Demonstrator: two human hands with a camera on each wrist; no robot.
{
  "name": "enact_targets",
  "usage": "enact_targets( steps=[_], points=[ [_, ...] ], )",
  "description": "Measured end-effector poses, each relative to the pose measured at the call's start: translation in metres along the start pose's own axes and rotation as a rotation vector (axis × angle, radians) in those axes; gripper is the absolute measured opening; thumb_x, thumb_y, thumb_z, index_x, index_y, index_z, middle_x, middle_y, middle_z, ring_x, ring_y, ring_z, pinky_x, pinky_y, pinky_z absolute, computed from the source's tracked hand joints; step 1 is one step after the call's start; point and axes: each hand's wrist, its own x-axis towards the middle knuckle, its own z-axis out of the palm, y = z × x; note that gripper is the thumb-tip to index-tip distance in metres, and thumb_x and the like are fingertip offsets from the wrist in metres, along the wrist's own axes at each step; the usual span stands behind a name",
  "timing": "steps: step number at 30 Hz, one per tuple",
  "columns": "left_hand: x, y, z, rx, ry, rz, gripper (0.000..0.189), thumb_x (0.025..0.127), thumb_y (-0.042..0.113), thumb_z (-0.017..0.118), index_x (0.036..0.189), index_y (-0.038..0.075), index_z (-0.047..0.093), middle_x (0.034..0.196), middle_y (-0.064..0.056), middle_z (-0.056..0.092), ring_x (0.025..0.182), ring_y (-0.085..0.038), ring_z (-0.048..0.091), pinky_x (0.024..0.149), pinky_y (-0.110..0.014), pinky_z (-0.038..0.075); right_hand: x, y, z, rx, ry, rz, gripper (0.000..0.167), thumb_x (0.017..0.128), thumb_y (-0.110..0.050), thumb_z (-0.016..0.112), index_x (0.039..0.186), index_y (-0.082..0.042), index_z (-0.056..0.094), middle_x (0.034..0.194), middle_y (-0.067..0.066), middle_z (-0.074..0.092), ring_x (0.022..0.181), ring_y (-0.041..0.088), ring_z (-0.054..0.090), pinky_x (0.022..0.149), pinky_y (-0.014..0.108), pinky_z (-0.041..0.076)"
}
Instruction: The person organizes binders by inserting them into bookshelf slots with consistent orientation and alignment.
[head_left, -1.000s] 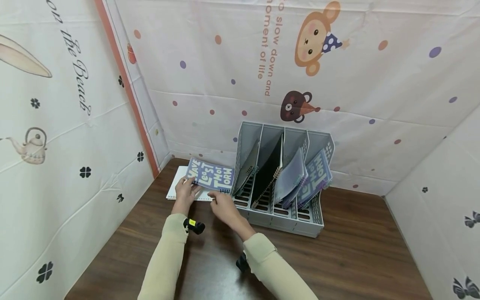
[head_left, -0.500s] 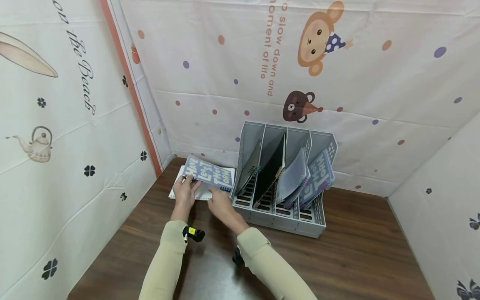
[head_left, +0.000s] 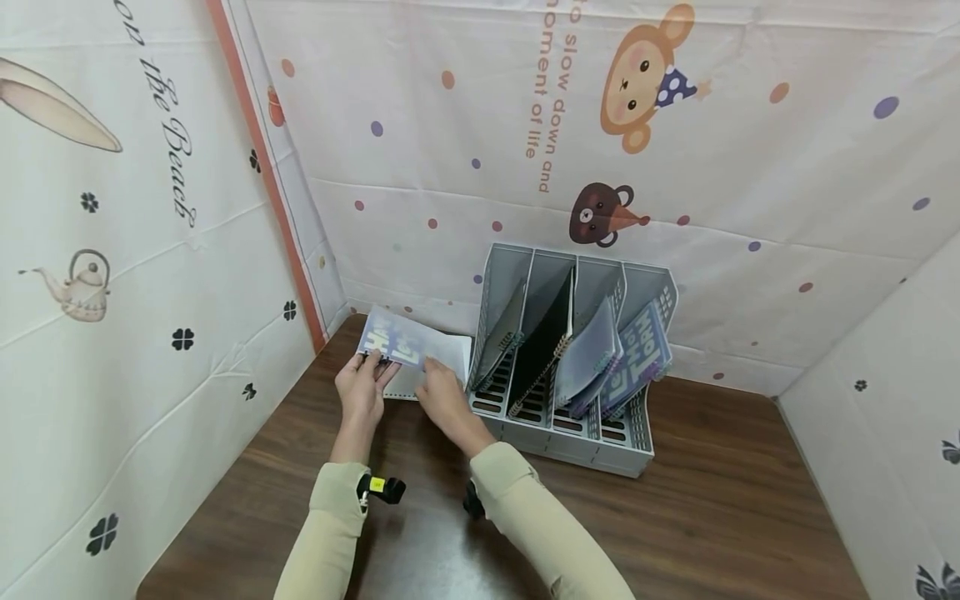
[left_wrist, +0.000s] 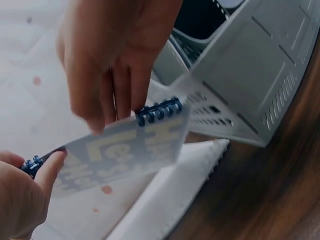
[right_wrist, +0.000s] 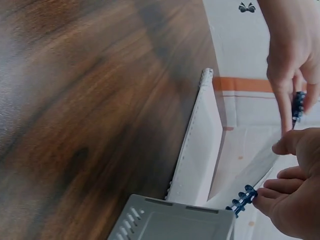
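A small spiral notebook (head_left: 393, 342) with a blue-grey lettered cover is lifted and tilted at the table's far left. My left hand (head_left: 362, 387) grips its near edge, by one section of the dark blue spiral binding (right_wrist: 298, 105). At the other end of that edge, beside another section of the binding (right_wrist: 242, 197), my right hand (head_left: 446, 404) pinches the notebook with curled fingers. Underneath lies a larger white spiral notebook (head_left: 405, 385), partly covered. Glare washes out some of the lettering.
A grey file rack (head_left: 566, 437) with several compartments stands just right of the hands. Inside are a grey-green notebook (head_left: 501, 333), a dark notebook (head_left: 536, 358), pale blue notebooks (head_left: 585, 354) and a purple lettered notebook (head_left: 637, 358). Printed cloth walls (head_left: 420, 150) enclose the table (head_left: 712, 500).
The lettered notebook has shifted left, away from the rack, and tilted so that glare covers its right part. My right hand has moved slightly farther away along with it. The rack's contents look the same.
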Motion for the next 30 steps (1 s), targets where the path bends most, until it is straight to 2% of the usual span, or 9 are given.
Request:
enact_targets(
  steps=[6,9,13,17,20,22,26,28,30],
  points=[
    [-0.021,0.007,0.015,0.053,-0.02,0.122,0.044,0.103,0.003,0.055,0.144,-0.011,0.045,0.133,-0.026,0.054,0.116,-0.036,0.065,0.085,-0.037,0.058,0.005,-0.006,-0.004,-0.007,0.032,-0.01,0.051,0.092,-0.003,0.063,0.141,0.005,0.055,0.138,0.018,0.062,0.116,0.03,0.066,0.089,0.039,0.056],
    [-0.031,0.01,0.023,0.086,-0.039,0.18,0.041,0.102,0.001,0.056,0.141,-0.012,0.05,0.129,-0.029,0.058,0.112,-0.037,0.066,0.083,-0.037,0.058,0.007,-0.01,-0.006,-0.021,0.046,0.02,0.047,0.096,-0.007,0.062,0.141,0.002,0.056,0.127,0.019,0.068,0.105,0.03,0.07,0.081,0.038,0.058],
    [-0.043,0.012,0.032,0.115,-0.059,0.263,0.037,0.1,-0.003,0.059,0.135,-0.014,0.055,0.125,-0.037,0.058,0.103,-0.033,0.071,0.079,-0.036,0.058,0.008,-0.014,-0.01,-0.037,0.072,0.048,0.038,0.097,-0.011,0.062,0.134,0.0,0.06,0.104,0.021,0.074,0.086,0.032,0.074,0.066,0.037,0.058],
    [-0.055,0.011,0.041,0.177,-0.064,0.36,0.032,0.096,-0.006,0.062,0.126,-0.017,0.061,0.122,-0.038,0.059,0.094,-0.029,0.074,0.077,-0.034,0.058,0.008,-0.019,-0.016,-0.018,0.084,0.074,0.049,0.095,-0.008,0.063,0.14,0.004,0.052,0.111,0.016,0.075,0.092,0.032,0.074,0.07,0.039,0.059],
    [-0.064,0.009,0.046,0.274,-0.057,0.433,0.03,0.094,-0.005,0.066,0.122,-0.014,0.065,0.122,-0.032,0.063,0.092,-0.027,0.074,0.075,-0.031,0.058,0.007,-0.022,-0.019,0.012,0.08,0.094,0.06,0.096,-0.009,0.063,0.15,0.005,0.041,0.12,0.008,0.073,0.097,0.032,0.073,0.075,0.04,0.059],
    [-0.07,0.008,0.049,0.344,-0.059,0.478,0.03,0.093,-0.004,0.068,0.122,-0.012,0.067,0.121,-0.031,0.065,0.095,-0.026,0.074,0.075,-0.027,0.058,0.005,-0.024,-0.022,0.022,0.088,0.084,0.06,0.098,-0.011,0.061,0.152,0.002,0.039,0.115,0.009,0.075,0.093,0.031,0.074,0.073,0.041,0.058],
    [-0.083,0.009,0.054,0.455,-0.095,0.533,0.035,0.092,-0.002,0.071,0.127,-0.008,0.066,0.123,-0.03,0.065,0.106,-0.031,0.07,0.081,-0.022,0.056,-0.001,-0.025,-0.027,0.02,0.141,0.003,0.04,0.102,-0.012,0.058,0.142,-0.007,0.058,0.097,0.013,0.077,0.083,0.03,0.074,0.067,0.04,0.058],
    [-0.092,0.012,0.059,0.501,-0.132,0.543,0.038,0.092,-0.003,0.071,0.129,-0.008,0.064,0.127,-0.029,0.064,0.112,-0.036,0.067,0.085,-0.025,0.055,-0.006,-0.023,-0.029,0.02,0.171,-0.037,0.025,0.101,-0.01,0.059,0.123,-0.008,0.069,0.087,0.013,0.076,0.08,0.029,0.074,0.065,0.04,0.057],
    [-0.104,0.018,0.064,0.542,-0.18,0.551,0.04,0.092,-0.005,0.07,0.131,-0.009,0.063,0.13,-0.028,0.063,0.117,-0.04,0.064,0.089,-0.032,0.054,-0.01,-0.02,-0.032,0.045,0.192,-0.059,0.013,0.099,-0.007,0.061,0.107,-0.006,0.071,0.078,0.011,0.073,0.076,0.028,0.073,0.062,0.04,0.055]
  ],
)
